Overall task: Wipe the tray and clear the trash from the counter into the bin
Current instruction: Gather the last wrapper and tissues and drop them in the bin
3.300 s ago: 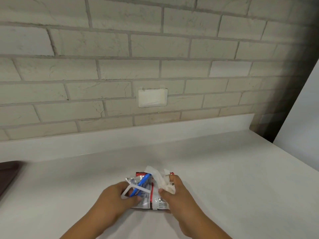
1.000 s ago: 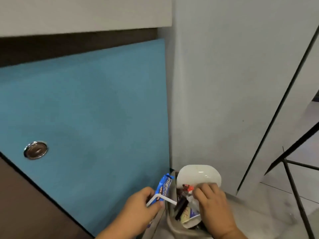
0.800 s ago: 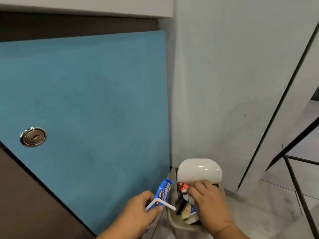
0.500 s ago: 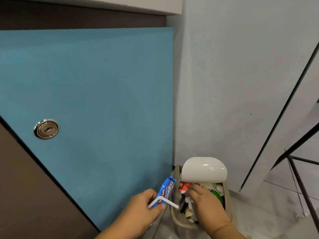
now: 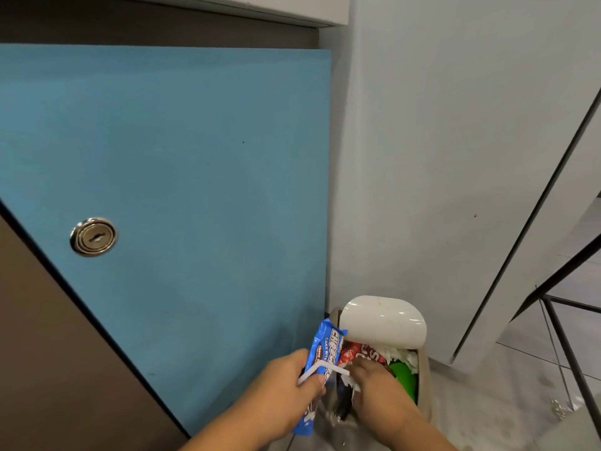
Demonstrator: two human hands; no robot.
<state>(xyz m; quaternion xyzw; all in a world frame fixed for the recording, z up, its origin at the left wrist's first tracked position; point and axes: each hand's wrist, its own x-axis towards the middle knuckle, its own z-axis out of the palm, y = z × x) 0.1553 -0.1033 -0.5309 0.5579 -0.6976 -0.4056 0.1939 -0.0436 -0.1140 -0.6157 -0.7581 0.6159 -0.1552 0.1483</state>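
A small beige bin (image 5: pixel 423 382) stands on the floor with its white lid (image 5: pixel 383 320) flipped up. Inside lie red wrappers (image 5: pixel 359 353), white tissue and something green. My left hand (image 5: pixel 286 392) grips a blue snack wrapper (image 5: pixel 327 346) and a bent white straw (image 5: pixel 320 366) just left of the bin's rim. My right hand (image 5: pixel 380 392) reaches down into the bin's mouth with silvery crumpled wrappers (image 5: pixel 338 408) and white scraps under its curled fingers; its fingertips are hidden among the trash. Neither the tray nor the counter top is in view.
A blue cabinet door (image 5: pixel 182 203) with a round metal lock (image 5: pixel 93 236) fills the left. A grey wall (image 5: pixel 455 157) stands behind the bin. A black metal frame (image 5: pixel 559 320) rises from the tiled floor at the right.
I left the counter with the trash and came to the bin. Over the last second my right hand has sunk lower into the bin; my left hand still holds the blue wrapper and straw.
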